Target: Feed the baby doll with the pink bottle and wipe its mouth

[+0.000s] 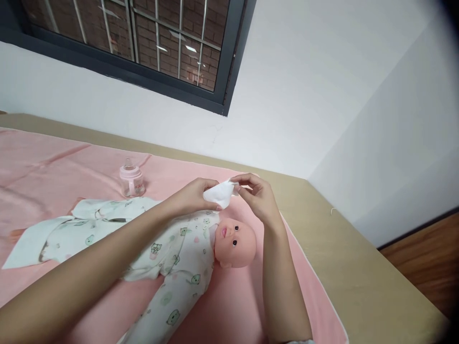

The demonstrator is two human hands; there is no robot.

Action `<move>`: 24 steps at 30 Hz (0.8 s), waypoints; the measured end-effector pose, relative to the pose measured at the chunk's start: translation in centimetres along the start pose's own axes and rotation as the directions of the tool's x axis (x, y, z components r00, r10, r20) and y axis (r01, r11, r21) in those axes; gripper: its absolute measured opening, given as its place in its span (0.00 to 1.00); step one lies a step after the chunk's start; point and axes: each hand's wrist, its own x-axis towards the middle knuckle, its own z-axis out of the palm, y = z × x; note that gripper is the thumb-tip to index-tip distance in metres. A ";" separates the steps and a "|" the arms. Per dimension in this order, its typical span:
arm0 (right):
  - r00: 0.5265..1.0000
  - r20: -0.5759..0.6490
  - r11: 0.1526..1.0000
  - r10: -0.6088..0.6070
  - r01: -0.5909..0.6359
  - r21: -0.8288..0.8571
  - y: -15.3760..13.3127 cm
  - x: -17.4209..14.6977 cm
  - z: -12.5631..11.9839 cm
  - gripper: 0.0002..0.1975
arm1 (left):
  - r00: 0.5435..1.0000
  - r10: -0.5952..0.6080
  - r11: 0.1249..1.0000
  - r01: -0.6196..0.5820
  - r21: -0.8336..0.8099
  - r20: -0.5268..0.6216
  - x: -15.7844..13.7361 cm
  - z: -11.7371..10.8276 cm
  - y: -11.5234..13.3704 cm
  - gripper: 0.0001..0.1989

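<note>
A folded white tissue (219, 194) is held up between my two hands, above the doll's chest and beside its head. My left hand (198, 195) grips its left side, thumb and fingers closed around it. At the upper right corner of the tissue, my right hand (258, 197) pinches with thumb and forefinger. Below lies a baby doll (241, 246) on its back, head to the right, in a white suit printed with green bears. My left forearm crosses in front of the doll's body and hides part of it.
A pink-lidded baby bottle (131, 181) stands upright beyond the doll. Everything rests on a pink blanket (43, 165) spread over a light wooden table (333, 253). Behind it rises a white wall with a dark-framed, barred window (224, 81).
</note>
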 end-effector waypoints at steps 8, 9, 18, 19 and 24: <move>0.998 0.020 0.997 -0.056 0.057 -0.060 -1.0 -0.5 0.5 0.06 | 0.999 -0.037 0.999 0.037 -0.022 0.026 -2.3 -0.6 0.4 0.11; 0.998 0.023 0.996 -0.060 0.062 -0.065 -1.1 -0.5 0.6 0.06 | 0.998 -0.049 0.999 0.049 -0.008 0.036 -2.5 -0.7 0.4 0.12; 0.998 0.049 0.996 -0.041 0.045 -0.076 -1.3 -0.6 1.6 0.07 | 0.995 0.096 0.993 -0.095 0.073 -0.010 -2.8 -1.5 1.2 0.16; 0.998 0.048 0.996 -0.043 0.046 -0.077 -1.3 -0.6 1.6 0.07 | 0.997 0.077 0.994 -0.077 0.077 0.005 -2.9 -1.6 1.3 0.17; 0.998 0.044 0.996 -0.051 0.054 -0.076 -1.5 -0.8 1.7 0.07 | 0.999 0.018 0.996 -0.022 0.082 0.044 -3.0 -2.0 1.3 0.18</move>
